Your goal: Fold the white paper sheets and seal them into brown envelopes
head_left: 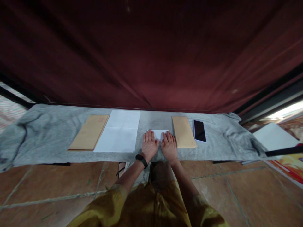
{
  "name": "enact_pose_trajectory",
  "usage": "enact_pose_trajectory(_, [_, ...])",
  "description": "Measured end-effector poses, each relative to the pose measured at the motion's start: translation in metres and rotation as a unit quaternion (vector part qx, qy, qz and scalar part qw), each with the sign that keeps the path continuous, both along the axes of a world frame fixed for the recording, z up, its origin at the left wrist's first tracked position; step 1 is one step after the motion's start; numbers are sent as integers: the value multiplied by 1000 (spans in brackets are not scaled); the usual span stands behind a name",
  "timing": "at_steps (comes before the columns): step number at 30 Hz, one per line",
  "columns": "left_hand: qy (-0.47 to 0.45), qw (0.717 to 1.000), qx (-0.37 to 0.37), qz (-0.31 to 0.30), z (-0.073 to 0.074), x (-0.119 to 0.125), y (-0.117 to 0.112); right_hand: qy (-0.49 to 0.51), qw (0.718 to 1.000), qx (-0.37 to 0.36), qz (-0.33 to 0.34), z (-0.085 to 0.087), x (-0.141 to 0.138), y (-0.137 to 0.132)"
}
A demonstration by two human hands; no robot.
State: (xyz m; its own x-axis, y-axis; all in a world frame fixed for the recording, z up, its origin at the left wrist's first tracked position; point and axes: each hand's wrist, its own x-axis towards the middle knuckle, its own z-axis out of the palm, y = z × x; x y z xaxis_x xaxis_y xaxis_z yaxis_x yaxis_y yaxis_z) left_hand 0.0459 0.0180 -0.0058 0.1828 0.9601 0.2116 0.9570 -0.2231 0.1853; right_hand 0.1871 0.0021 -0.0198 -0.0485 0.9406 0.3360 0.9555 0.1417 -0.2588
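head view: left hand and right hand lie flat, fingers straight, on small paper in the middle, white sheets then brown envelopes left, tan envelope then phone right, red curtain on the far side.

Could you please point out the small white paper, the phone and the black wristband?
Small white paper (158, 135), head view: its uncovered middle.
Phone (200, 130), head view: its dark screen.
Black wristband (142, 160), head view: middle of the band.
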Motion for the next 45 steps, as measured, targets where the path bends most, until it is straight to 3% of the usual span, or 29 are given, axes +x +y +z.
enact_pose_trajectory(17, [-18,1000,22,7,-5,-7,2,2,999,-1,-41,1,-6,1])
enact_pose_trajectory(19, [-22,999,34,-8,-3,-9,1,5,999,-4,-42,2,-6,1])
enact_pose_trajectory(24, [-34,989,45,-134,1,-5,-7,7,999,-17,-37,8,-6,0])
enact_pose_trajectory(31, [-3,980,27,-195,1,-6,-19,14,999,-7,-39,11,-6,-1])
enact_pose_trajectory(45, [31,981,47,-188,0,-15,-34,18,999,-18,-35,18,-6,-4])
